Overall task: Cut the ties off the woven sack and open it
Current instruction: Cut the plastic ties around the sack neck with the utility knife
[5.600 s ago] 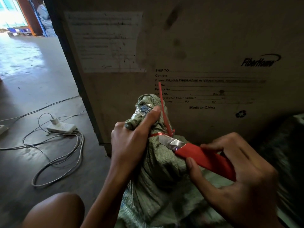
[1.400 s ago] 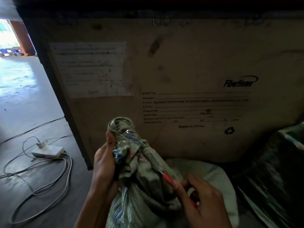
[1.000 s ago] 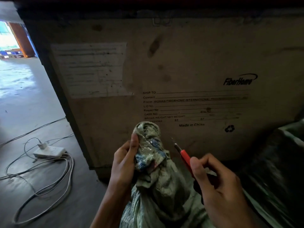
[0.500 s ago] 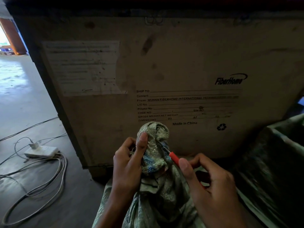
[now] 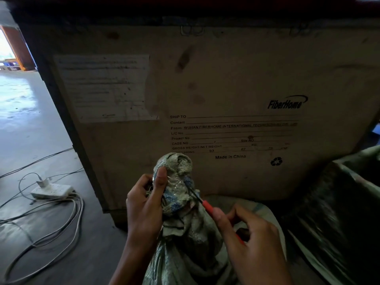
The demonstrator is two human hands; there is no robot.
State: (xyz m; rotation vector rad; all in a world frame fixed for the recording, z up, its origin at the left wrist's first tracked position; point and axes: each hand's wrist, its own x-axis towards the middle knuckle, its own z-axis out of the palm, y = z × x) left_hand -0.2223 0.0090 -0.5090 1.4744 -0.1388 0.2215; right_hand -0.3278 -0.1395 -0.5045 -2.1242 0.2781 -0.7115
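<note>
Filling most of the view behind the work is a big shipping crate (image 5: 226, 89), printed with address lines and with a paper sheet (image 5: 102, 87) stuck to its face. To the left is bare floor (image 5: 30, 130), where loose cables (image 5: 61, 233) run to a white power strip (image 5: 52, 191). On the right a dark bag (image 5: 329, 212) stands close by.

The woven sack (image 5: 191, 243) stands in the near centre, just in front of the crate, with its mouth gathered into a tight bunched neck (image 5: 176, 167) pointing up. The left hand (image 5: 144, 210) grips that neck from the left, fingers curled round it and the thumb pressed flat up its front. The right hand (image 5: 253, 243) pinches the red handle of a small knife (image 5: 205, 204) between thumb and forefinger, the other fingers loosely curled below. The blade points up and left, its tip at a shiny wrap (image 5: 174, 188) that binds the neck on its right side.

The step in hand looks to be the cutting of this binding. I cannot tell whether the tip is under the wrap or only against it. The next move likely calls for working the edge beneath the band and drawing it outward, away from the left thumb, which sits close. The left hand should hold the neck firm so the weave does not twist. The sack is not yet open.
</note>
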